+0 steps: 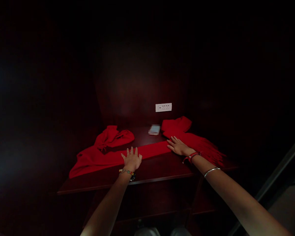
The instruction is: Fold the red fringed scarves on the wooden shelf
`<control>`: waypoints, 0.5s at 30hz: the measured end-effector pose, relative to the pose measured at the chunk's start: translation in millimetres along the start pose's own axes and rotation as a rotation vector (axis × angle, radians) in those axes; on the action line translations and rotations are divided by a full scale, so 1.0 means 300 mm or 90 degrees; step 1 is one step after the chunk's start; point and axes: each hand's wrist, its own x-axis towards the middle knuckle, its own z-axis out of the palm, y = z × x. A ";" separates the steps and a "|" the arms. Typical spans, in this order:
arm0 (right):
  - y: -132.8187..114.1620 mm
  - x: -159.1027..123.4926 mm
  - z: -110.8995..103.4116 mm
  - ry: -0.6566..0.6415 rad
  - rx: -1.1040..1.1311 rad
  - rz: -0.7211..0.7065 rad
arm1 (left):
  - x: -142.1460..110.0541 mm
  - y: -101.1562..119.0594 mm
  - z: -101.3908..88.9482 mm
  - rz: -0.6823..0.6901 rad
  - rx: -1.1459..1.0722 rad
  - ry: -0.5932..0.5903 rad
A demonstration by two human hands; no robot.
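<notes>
A long red scarf lies across a dark wooden shelf, its middle stretched into a flat band. Fingers spread, my left hand rests on the near edge of this band, left of centre. My right hand lies flat with its fingers apart on the right part of the scarf. Beyond that hand the cloth is bunched up, and a fringe fans out to the right. At the left the fabric is crumpled and partly folded back in a loop. Neither hand grips the cloth.
A small pale, blurred-out item sits at the back of the shelf. Above it, a white socket panel is set in the dark back wall. Dark panels rise on both sides. Below the front edge is a lower shelf.
</notes>
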 end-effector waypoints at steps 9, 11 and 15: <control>-0.217 -0.056 0.047 -0.008 0.099 -0.151 | 0.001 -0.018 0.004 0.027 0.003 0.004; -0.150 -0.057 0.050 -0.005 0.067 -0.085 | -0.001 -0.045 0.004 0.041 -0.003 -0.001; -0.028 -0.061 0.048 0.008 -0.003 0.015 | -0.008 -0.099 -0.003 0.021 -0.004 -0.006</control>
